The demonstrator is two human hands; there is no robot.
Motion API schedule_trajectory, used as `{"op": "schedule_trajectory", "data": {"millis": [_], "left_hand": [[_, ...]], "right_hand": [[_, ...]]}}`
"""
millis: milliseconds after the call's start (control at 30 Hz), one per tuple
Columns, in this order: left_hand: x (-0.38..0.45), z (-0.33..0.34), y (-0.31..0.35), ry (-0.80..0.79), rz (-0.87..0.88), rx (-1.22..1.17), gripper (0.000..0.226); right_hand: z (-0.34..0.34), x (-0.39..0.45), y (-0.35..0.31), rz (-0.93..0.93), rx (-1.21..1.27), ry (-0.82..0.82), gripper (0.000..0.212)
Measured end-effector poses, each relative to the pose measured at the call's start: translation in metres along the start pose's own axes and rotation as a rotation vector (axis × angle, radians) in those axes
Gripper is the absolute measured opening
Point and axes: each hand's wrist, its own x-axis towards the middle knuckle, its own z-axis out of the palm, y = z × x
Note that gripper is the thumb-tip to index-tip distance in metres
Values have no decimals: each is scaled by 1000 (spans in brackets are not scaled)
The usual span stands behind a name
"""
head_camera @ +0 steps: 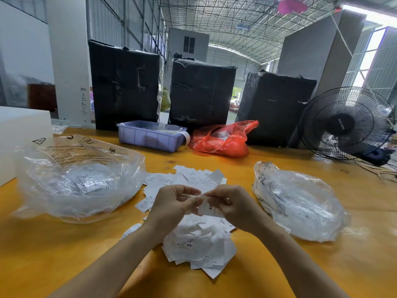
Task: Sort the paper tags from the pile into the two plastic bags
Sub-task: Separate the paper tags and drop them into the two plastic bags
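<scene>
White paper tags lie in a loose pile [193, 237] in the middle of the orange-yellow desk [279, 265], some printed with size letters such as XS and S. Above the pile the two hands meet. The left hand [171, 203] has its fingers curled, thumb and forefinger nipping the edge of a small tag [207, 208] marked with X letters. The right hand [232, 205] pinches the same tag from the other side, fingers bent inward. Whether the hands hold one tag or several stuck together cannot be told.

Left of the pile sits a large clear plastic bag [79, 179] with printed warning text, its mouth open upward, with a heap of tags visible through the film. Right of the pile lies a smaller clear plastic bag [300, 201], flatter, also printed along one edge; its contents are hard to make out.

Farther back on the desk stand a lilac plastic bin [150, 137] and, just beside it, a crumpled red plastic bag [223, 140]. Behind these rise three tall bundles wrapped in black film [202, 93]. A black electric fan [345, 123] stands at the right edge, and a white block [19, 134] at the left.
</scene>
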Motion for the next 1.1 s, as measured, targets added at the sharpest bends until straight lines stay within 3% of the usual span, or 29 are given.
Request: {"op": "schedule_trajectory", "data": {"millis": [133,233,367,500,633,900,1100], "left_hand": [[1,0,-1,-9,1,29,14],[0,0,0,-42,1,62,17],[-2,3,1,-109,-29,-49,12],[1,1,2,7,-89,-188,12],[1,2,2,24,-104,-227,20],[-5,7,-1,0,-52,-133,22],[0,5,-2,167,-85,-216,21]], "right_hand": [[0,0,0,84,122,-86,31],[-3,-2,-3,97,230,26,45],[-2,-1,-6,75,276,171,42],[-3,2,-3,137,234,289,29],[-2,0,-2,163,334,298,15],[4,-3,-8,92,295,188,32],[7,-1,-10,90,189,237,27]]}}
